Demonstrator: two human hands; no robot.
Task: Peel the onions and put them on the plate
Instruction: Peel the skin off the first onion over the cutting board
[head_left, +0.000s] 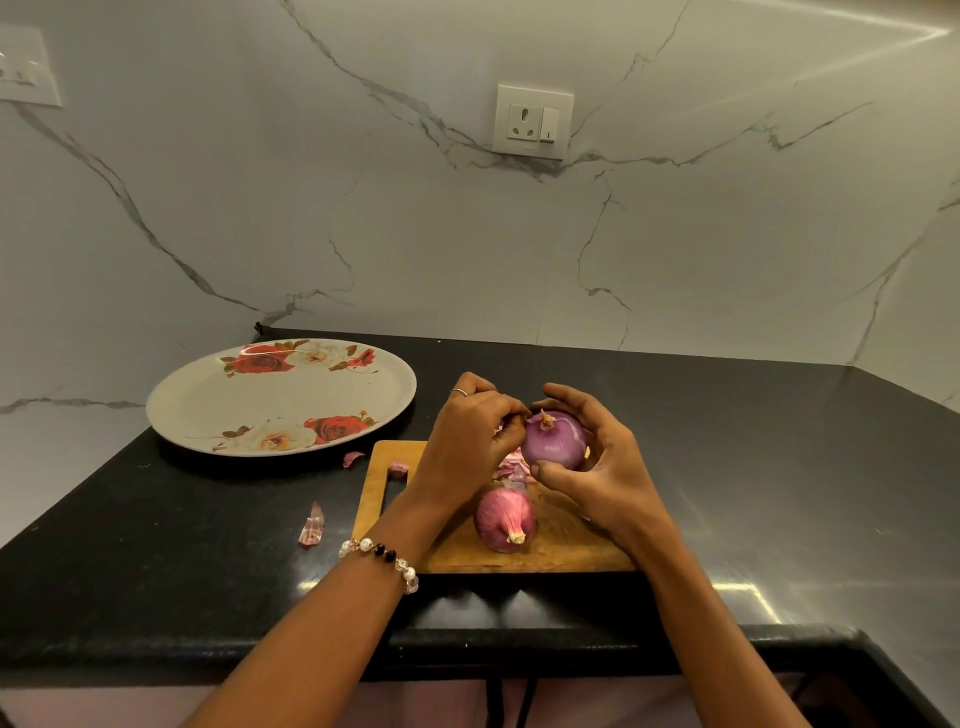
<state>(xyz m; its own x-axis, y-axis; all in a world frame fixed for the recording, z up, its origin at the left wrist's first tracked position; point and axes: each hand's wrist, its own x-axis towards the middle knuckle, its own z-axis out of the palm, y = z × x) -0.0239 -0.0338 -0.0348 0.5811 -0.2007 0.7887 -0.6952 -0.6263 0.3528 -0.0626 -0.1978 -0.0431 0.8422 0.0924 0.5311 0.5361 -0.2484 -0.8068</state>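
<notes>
My right hand (597, 467) grips a shiny purple onion (555, 440) above the wooden cutting board (457, 551), thumb under it and fingers curled over the far side. My left hand (467, 447) pinches at the skin on the onion's left side, near its dry tip. A second onion (503, 519) with its papery skin on lies on the board just below. The white plate (208, 410) with red rose prints sits at the back left and holds no onion.
Loose skin pieces lie on the black counter (156, 545): one (312, 526) left of the board, one (353, 458) near the plate, one (399, 468) by the board's handle slot, more (511, 467) under the hands. A marble wall with a socket (532, 122) stands behind.
</notes>
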